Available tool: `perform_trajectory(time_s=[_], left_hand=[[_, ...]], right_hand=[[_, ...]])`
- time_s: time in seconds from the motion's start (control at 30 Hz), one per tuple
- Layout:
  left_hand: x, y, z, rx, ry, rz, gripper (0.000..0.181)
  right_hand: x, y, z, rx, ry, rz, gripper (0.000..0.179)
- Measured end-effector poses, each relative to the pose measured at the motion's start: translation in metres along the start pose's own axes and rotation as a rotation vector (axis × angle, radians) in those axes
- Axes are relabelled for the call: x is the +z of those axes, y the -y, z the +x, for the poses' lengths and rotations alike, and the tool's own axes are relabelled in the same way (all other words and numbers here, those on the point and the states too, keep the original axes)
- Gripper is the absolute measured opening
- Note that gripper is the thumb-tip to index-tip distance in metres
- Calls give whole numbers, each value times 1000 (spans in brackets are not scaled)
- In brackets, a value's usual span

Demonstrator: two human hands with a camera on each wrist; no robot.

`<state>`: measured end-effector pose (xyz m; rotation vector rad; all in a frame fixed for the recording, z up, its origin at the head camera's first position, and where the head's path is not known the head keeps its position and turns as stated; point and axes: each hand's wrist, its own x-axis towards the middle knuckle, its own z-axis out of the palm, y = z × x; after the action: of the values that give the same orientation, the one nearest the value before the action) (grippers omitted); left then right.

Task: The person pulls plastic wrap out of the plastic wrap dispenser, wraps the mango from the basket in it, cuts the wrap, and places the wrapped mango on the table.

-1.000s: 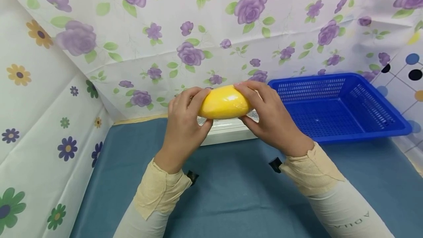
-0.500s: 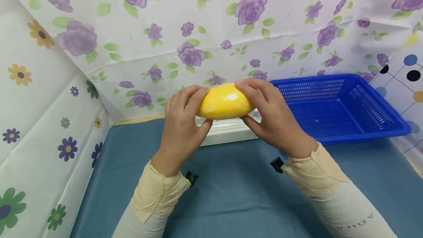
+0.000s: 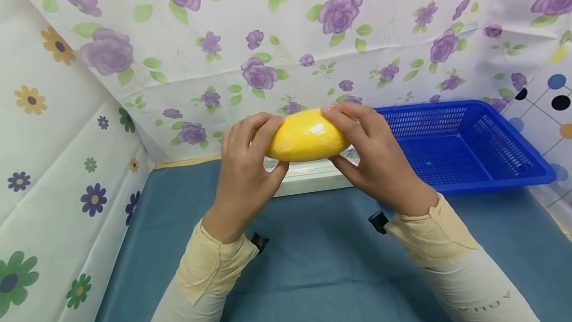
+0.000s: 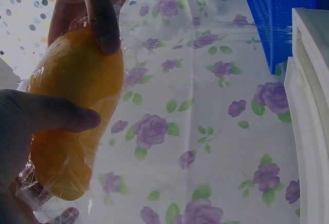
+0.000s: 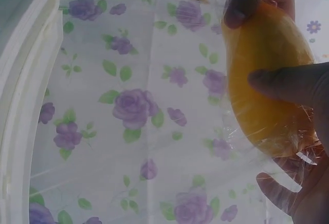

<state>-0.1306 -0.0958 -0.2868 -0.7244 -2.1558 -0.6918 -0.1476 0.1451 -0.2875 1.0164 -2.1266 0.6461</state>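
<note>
A yellow mango (image 3: 308, 135) wrapped in clear plastic film is held up between both hands in the head view. My left hand (image 3: 248, 163) grips its left end, thumb below and fingers over the top. The right hand (image 3: 377, 158) grips the other end in the same way. Bunched film (image 4: 31, 183) shows around the mango's end in the left wrist view. A clear sheet of film stretches from the mango toward a white cling film dispenser (image 3: 313, 184), which stands just behind the hands on the table. The hands and mango hide much of the dispenser.
A blue perforated plastic basket (image 3: 451, 160) stands at the back right of the table, close to the dispenser. Blue-green cloth (image 3: 321, 252) covers the tabletop. A flowered sheet (image 3: 201, 53) hangs behind, and another patterned sheet (image 3: 53, 128) covers the left side.
The right hand has shifted slightly to the right, and the mango's right end has risen a little. Both hands keep their grip. The dispenser and basket stay in place.
</note>
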Motion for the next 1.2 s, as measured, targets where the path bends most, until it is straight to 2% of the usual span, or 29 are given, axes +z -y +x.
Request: perform_trajectory(time_s=[0.73,1.2], left_hand=[[-15,-16,1,41,-57,-23,58],[-25,-26,4,80,-85,-17,57]], right_hand=[[-17,16,3,-28,-58,31,79],[-28,25,5,-52,-70,9,78]])
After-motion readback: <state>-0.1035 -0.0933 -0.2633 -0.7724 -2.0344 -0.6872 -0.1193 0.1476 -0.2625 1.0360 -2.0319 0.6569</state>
